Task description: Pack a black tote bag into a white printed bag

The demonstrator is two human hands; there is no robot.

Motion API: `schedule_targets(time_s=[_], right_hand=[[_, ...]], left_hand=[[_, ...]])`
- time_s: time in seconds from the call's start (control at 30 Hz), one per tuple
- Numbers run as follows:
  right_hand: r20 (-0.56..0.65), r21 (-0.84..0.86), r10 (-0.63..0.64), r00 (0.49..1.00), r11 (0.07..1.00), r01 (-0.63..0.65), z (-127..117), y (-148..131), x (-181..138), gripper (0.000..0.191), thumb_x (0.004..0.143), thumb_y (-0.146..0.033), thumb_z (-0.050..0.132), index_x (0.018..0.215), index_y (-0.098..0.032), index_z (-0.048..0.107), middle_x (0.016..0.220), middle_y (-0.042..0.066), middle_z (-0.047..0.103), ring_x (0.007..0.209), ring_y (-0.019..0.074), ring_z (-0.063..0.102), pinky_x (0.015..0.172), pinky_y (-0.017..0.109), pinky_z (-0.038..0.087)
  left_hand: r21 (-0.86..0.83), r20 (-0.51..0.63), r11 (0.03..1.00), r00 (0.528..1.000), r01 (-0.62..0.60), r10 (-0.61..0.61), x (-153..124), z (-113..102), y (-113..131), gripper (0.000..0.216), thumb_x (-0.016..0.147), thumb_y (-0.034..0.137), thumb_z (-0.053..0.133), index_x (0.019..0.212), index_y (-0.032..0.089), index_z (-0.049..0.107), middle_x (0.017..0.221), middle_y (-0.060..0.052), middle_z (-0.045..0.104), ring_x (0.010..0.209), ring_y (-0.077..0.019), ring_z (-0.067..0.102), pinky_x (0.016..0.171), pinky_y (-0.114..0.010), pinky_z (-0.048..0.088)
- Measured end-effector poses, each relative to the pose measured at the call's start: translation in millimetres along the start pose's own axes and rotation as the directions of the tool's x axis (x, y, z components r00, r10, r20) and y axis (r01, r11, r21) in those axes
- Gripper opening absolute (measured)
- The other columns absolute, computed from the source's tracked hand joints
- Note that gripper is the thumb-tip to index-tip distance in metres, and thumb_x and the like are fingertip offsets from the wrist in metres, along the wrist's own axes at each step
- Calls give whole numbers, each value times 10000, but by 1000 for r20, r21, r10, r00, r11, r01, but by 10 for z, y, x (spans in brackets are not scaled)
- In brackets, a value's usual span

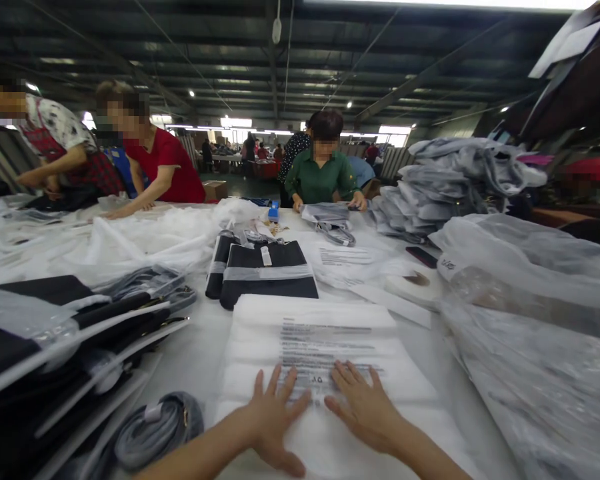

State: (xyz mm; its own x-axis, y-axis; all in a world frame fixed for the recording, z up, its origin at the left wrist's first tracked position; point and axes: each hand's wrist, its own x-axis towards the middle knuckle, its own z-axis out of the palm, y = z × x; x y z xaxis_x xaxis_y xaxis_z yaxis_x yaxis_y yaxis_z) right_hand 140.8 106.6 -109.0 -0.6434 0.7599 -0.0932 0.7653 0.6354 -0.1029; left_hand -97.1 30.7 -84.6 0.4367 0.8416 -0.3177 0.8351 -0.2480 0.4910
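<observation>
Both palms lie on a stack of white, translucent plastic bags (pixel 260 333) printed with dark lines of text. My left hand (pixel 275 420) rests on its lower left part with the fingers spread. To its right, my right hand (pixel 363 407) presses on the printed area, its fingers stretched out too. Neither hand grips anything. Just beyond the stack lie two black bags (pixel 270 283), the nearer one banded with clear plastic. A coiled grey strap (pixel 155 427) in clear wrap sits left of my left hand.
Black bags with white edging (pixel 80 347) are heaped on the left. Clear plastic bags (pixel 540 360) spread over the right side. A tape roll (pixel 415 287) and a dark phone (pixel 422 257) lie nearer the middle. Wrapped grey goods (pixel 440 187) are piled behind. Several co-workers stand across the table.
</observation>
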Motion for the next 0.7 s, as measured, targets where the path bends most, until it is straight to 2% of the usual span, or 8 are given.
schedule_targets(time_s=[0.13,0.2,0.3,0.43,0.53,0.6,0.63,0.7], right_hand=[[-251,-79,-119,961,992,102,86,-143,-104,624,948,-559,323,1488,-305,140,1544,81,235,1414,359,204,1072,698,224],[-253,-97,-179,951,982,159,205,-178,-149,650,939,-567,351,1489,-320,108,1546,81,227,1399,373,238,1044,698,273],[-246,-124,-213,946,974,187,314,-158,-178,684,925,-596,371,1490,-319,103,1535,96,260,1371,382,297,1016,685,325],[-334,-225,-262,906,955,193,327,-95,-164,713,910,-615,378,1493,-295,123,1509,108,327,1323,393,373,965,660,385],[-413,-365,-335,847,913,183,391,-23,-109,728,891,-643,382,1489,-279,184,1477,104,391,1272,380,438,921,599,426],[-510,-467,-409,757,870,155,494,57,-36,749,868,-679,386,1474,-257,260,1411,104,487,1198,362,503,881,544,444],[-558,-506,-440,704,853,132,561,102,10,739,864,-677,396,1462,-255,297,1372,97,532,1162,349,529,865,521,446],[-608,-556,-481,631,826,93,711,182,107,680,868,-646,426,1435,-277,358,1313,66,590,1110,321,563,844,485,449]], left_hand=[[-18,-212,998,975,64,-66,-2,5,111,735,836,746,323,1459,410,127,1580,-81,65,1420,-444,43,1046,-790,48],[39,-296,999,955,24,-12,-10,151,104,780,808,744,409,1454,432,104,1575,-71,18,1410,-464,-35,1010,-819,-35],[4,-246,1000,969,2,-1,-49,405,32,755,796,717,475,1435,462,165,1560,-70,22,1396,-479,-41,997,-835,-35],[-108,-147,991,984,83,-98,-118,681,-125,484,891,626,321,1364,526,311,1539,-24,159,1399,-448,39,1037,-811,-23],[-163,-239,982,961,100,-137,-92,576,-367,516,863,616,435,1359,480,392,1531,-31,247,1410,-433,140,1103,-743,67],[-264,-470,946,832,187,-296,-10,257,-626,604,859,568,488,1410,343,383,1526,-83,309,1411,-379,232,1160,-616,143],[-366,-561,896,709,251,-428,47,45,-777,674,857,555,496,1438,249,340,1523,-124,318,1407,-349,263,1171,-548,171],[-606,-531,714,491,350,-691,176,-395,-1079,776,844,566,508,1414,75,317,1468,-229,372,1361,-344,353,1145,-477,244]])
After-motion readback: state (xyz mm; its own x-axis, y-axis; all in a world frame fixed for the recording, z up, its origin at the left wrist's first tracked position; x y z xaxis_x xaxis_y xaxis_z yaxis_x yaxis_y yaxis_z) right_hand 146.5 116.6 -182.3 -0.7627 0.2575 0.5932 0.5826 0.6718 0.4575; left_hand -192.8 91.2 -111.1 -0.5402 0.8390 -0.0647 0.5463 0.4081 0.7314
